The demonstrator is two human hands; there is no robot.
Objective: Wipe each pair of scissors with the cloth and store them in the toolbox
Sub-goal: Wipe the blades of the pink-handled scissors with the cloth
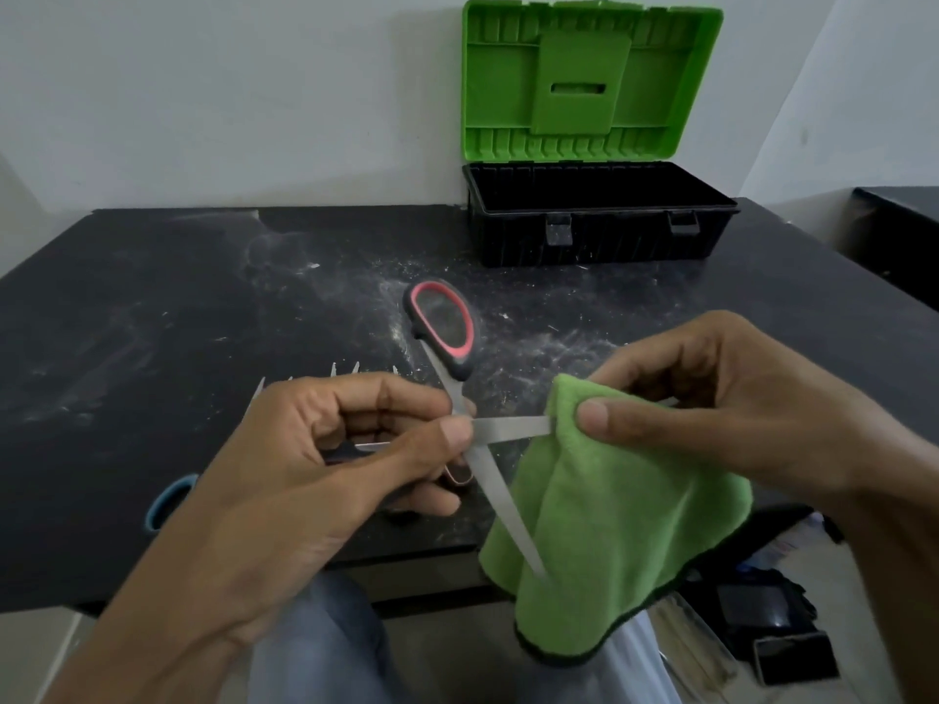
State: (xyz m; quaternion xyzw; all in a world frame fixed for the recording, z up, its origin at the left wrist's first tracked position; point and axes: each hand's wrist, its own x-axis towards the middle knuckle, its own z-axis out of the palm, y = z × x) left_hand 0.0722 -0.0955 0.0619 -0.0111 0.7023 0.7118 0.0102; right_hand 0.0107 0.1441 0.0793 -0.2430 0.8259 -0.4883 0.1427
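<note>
My left hand (325, 459) grips a pair of scissors (488, 470) with grey and red handles, held spread open above the front edge of the table. One handle loop points up and away; the other is hidden in my palm. My right hand (721, 403) pinches a green cloth (620, 515) round the tip of the horizontal blade. The other blade slants down in front of the hanging cloth. The toolbox (599, 221), black with an upright green lid, stands open at the back of the table.
More scissors lie on the dusty black table (152, 322) under my left hand: metal tips (350, 370) show above it and a blue handle (170, 503) to its left. Bags and dark items sit on the floor (772, 627) at lower right.
</note>
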